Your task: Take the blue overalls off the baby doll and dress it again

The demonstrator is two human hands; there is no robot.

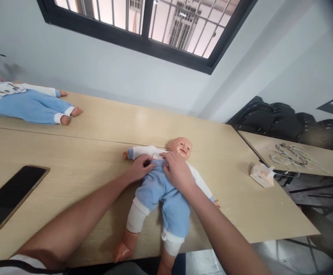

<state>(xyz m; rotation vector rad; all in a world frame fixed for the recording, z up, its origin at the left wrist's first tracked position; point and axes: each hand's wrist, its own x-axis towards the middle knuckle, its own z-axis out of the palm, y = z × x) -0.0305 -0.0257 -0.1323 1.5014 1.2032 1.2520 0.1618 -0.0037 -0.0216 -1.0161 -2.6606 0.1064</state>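
A baby doll (181,146) lies on its back on the wooden table, its head away from me and its feet at the near edge. It wears a white long-sleeved top (197,176) with blue cuffs and light blue pants (151,187) with white leg cuffs. At the doll's waist, my left hand (141,167) is closed on the waistband of the pants on the left side. My right hand (178,170) lies across the right side, its curled fingers at the waistband by the chest; the fingertips are partly hidden in the fabric.
A smartphone (13,198) lies on the table (77,154) at left. Another doll in blue pants (31,105) lies at the far left. A small box (262,175) stands near the right edge. Tangled cables (291,156) rest on a second table, before stacked black chairs (258,116).
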